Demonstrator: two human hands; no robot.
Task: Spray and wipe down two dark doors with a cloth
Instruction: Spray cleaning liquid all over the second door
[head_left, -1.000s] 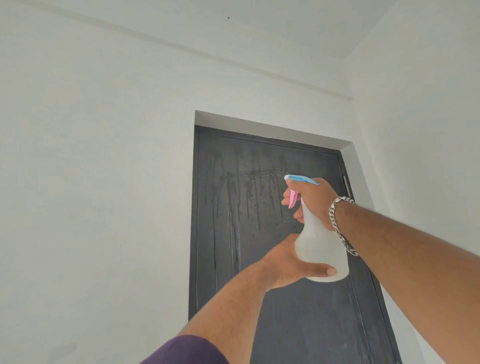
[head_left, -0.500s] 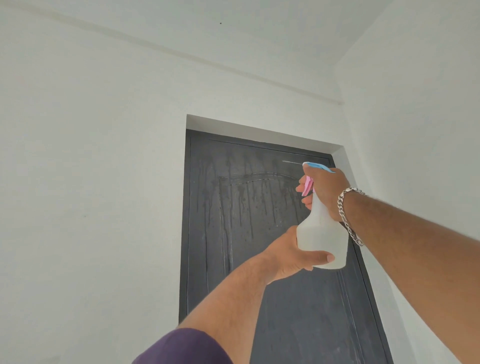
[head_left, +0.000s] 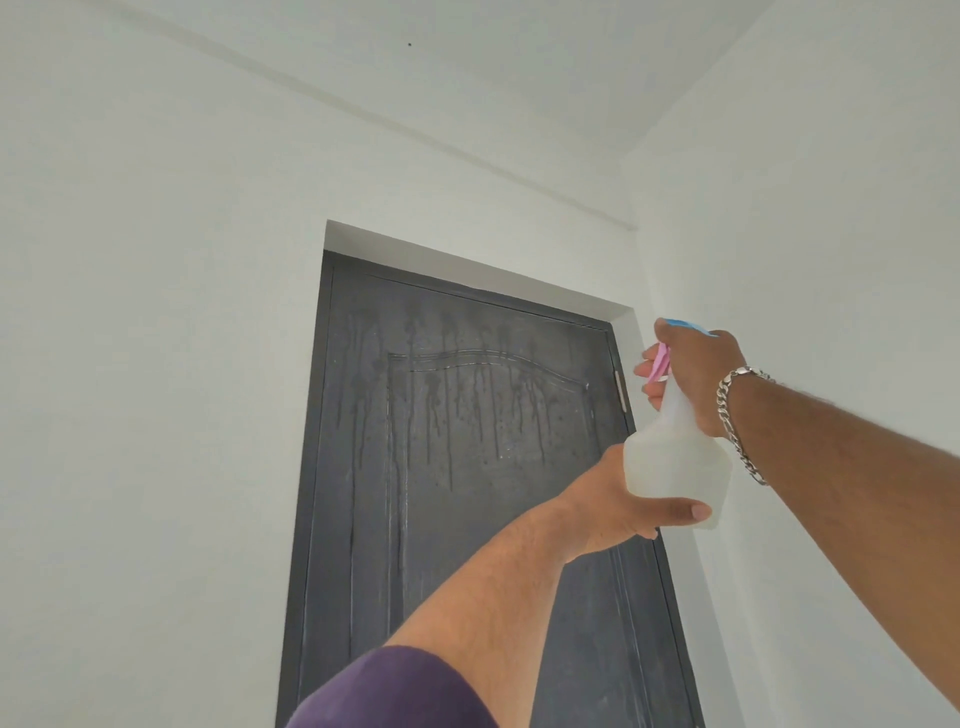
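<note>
Two hands raising a spray bottle (head_left: 675, 467) before the upper right corner of a dark door (head_left: 467, 467).

The right hand (head_left: 696, 374) is gripping the bottle's neck, fingers curling over the pink trigger (head_left: 661, 364); the left hand (head_left: 618, 504) is cupping and gripping the translucent base. Wet streaks are running down the door's upper panel. A chain bracelet (head_left: 737, 421) is circling the right wrist.

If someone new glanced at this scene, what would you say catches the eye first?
The dark door stands out against the white walls, its upper panel streaked with wet drips. In front of its right edge, a translucent spray bottle is held up by both hands: the right hand grips the pink trigger at the top, and the left hand holds the base. A silver chain bracelet hangs on the right wrist.
</note>
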